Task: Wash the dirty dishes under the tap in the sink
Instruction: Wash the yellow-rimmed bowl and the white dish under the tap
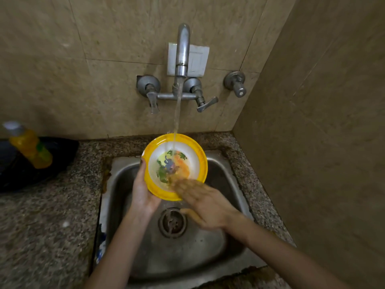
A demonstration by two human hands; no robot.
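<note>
Below tap (183, 49), left hand (143, 195) grips yellow-rimmed bowl (193, 161) in the stream; right hand (208, 205), fingers flat (blurred), rubs its inside. Mid-wash, likely; other dishes unseen

The bowl (203, 163) looks like glossy plastic, wet, with a printed centre. The sink (208, 247) is dull, scuffed steel, and the tap (183, 49) is matt grey metal. The counter (52, 226) is speckled, grainy stone. The wall tiles (62, 59) are smooth and faintly mottled. At the counter's left edge stands a translucent plastic bottle (31, 147).

Dim, warm light; wide-angle edge distortion.
</note>
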